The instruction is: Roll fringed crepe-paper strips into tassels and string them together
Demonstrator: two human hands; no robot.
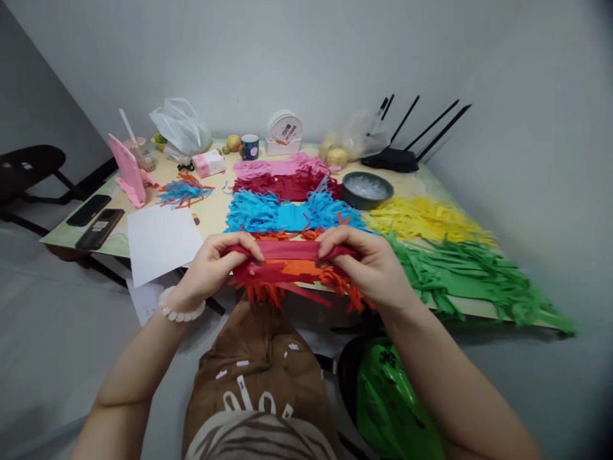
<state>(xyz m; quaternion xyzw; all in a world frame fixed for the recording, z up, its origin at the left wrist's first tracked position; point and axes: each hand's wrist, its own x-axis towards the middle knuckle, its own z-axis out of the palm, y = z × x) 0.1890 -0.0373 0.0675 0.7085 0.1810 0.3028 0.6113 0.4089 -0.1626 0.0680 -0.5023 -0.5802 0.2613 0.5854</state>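
Note:
My left hand (223, 259) and my right hand (357, 259) pinch a dark pink fringed paper strip (287, 250) between them, one at each end. It is stretched level above the near table edge, its cut strands hanging below and partly blurred. Just beneath lies an orange fringed sheet (282, 266), its fringe drooping over the edge. Beyond it are a blue fringed sheet (292, 217), a crimson fringed sheet (282, 186) and a pink fringed sheet (278, 167). To the right of my right hand spread a green fringed sheet (467, 281) and a yellow fringed sheet (428, 219).
A grey bowl (367, 190) stands behind the yellow fringe, with a black router (390, 160) farther back. At left are white paper (163, 243), two phones (99, 229), a pink stand (127, 169) and a blue-orange tassel (184, 190). A mug (249, 147) sits near the wall.

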